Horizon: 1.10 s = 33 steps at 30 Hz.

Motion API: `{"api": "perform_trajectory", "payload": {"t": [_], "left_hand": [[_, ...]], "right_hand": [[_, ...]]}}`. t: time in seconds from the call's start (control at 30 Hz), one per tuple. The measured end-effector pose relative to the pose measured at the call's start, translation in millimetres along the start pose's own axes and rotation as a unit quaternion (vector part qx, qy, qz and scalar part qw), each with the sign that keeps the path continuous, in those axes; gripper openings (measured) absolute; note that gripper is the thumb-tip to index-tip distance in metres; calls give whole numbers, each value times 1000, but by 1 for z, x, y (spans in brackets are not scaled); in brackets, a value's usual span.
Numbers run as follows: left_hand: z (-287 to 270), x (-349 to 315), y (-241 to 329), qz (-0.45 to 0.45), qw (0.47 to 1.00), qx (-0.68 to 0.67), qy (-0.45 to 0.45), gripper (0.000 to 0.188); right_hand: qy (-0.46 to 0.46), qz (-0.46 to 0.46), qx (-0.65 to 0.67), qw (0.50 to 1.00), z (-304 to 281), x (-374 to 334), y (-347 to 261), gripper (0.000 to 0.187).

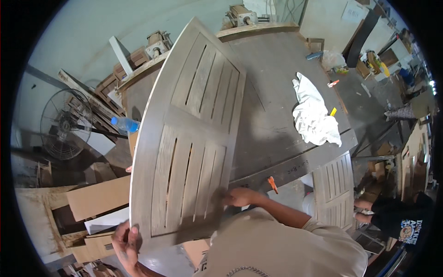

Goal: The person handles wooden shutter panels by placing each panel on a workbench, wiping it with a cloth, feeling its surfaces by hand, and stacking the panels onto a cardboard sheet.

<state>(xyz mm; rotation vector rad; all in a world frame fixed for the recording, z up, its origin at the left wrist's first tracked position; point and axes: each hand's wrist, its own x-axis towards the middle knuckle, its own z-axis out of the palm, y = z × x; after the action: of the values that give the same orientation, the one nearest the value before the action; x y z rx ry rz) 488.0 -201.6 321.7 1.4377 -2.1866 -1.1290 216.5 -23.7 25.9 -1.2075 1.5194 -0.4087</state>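
Observation:
A grey-brown slatted wooden door panel (184,124) stands tilted over the workbench, its far end high and narrow. My left hand (127,242) grips its near left corner, thumb on the face and fingers around the edge. On the near right edge, my right hand (242,197) is closed around the panel; its fingertips are partly hidden. An orange object (273,184), perhaps a small tool, lies close to my right forearm. A crumpled white cloth (311,111) rests on the workbench (272,60), with a small yellow item (333,111) at its edge.
A blue-capped plastic bottle (125,123) is beside the panel's left edge. Farther left stands a wire-caged fan (67,117), with wooden boards (99,196) nearer me. Another slatted panel (333,189) is at the right, near a person in a black shirt (397,221).

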Motion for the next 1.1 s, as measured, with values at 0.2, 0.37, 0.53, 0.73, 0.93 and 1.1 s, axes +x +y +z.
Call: {"api": "perform_trajectory", "payload": {"t": [0.2,0.37,0.53,0.73,0.93,1.1], "left_hand": [[-7,-45,-1,-101,991,45,73,48],[19,-68,1,-80,980,121,135,60],[48,-84,23,-53,976,146,151,63],[63,-99,33,-47,967,156,197,55],[59,-113,29,-97,962,158,202,52],[71,-111,27,1,956,146,254,47]], "right_hand": [[221,-21,138,965,-100,17,35,41],[398,-10,129,908,-198,108,109,72],[416,89,193,884,-274,130,98,83],[369,160,214,890,-289,124,77,81],[377,177,261,871,-297,133,83,77],[395,175,314,846,-302,151,94,73]]}}
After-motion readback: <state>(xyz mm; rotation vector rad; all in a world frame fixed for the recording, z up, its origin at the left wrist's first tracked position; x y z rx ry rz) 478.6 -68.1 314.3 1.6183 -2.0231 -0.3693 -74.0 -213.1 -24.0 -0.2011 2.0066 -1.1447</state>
